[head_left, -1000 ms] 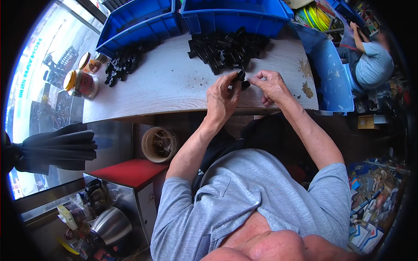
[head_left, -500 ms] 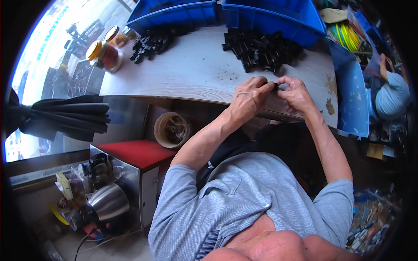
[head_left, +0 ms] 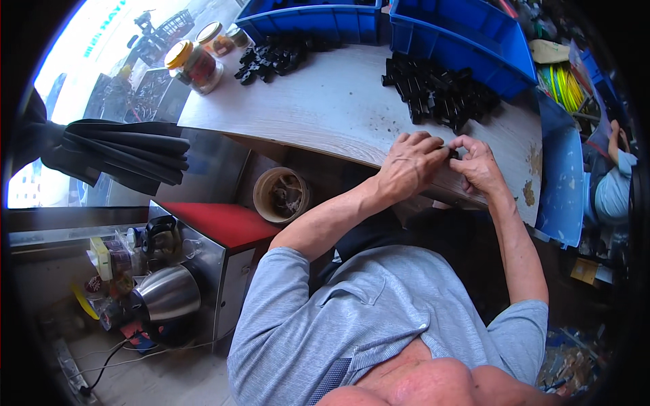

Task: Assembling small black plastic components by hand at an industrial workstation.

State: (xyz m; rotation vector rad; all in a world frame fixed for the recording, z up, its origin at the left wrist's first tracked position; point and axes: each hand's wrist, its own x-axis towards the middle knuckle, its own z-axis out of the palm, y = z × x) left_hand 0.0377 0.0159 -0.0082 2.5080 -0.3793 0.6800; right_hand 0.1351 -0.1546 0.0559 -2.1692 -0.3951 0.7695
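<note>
Over the near edge of the pale wooden table (head_left: pixel 298 115), both of my hands meet around a small black part (head_left: pixel 453 155), mostly hidden by the fingers. My left hand (head_left: pixel 411 166) is closed, its curled fingers gripping the part from the left. From the right, the thumb and forefinger of my right hand (head_left: pixel 479 166) pinch at the same part, with the other fingers bent below. Just beyond my hands lies a heap of black plastic parts (head_left: pixel 440 95). A smaller pile of black pieces (head_left: pixel 274 57) rests at the far left of the table.
Two blue bins (head_left: pixel 467 47) stand along the table's back, and a light blue bin (head_left: pixel 562 176) borders its right side. Jars with lids (head_left: pixel 193 66) sit at the left. Below are a bucket (head_left: pixel 283 195), a red-topped cabinet (head_left: pixel 217 227) and a steel kettle (head_left: pixel 169 294). Another person (head_left: pixel 616 189) is at far right.
The whole view has shifted, so the table and its contents appear farther right and slightly lower. My hands stay together on the black part, with little change in grip.
</note>
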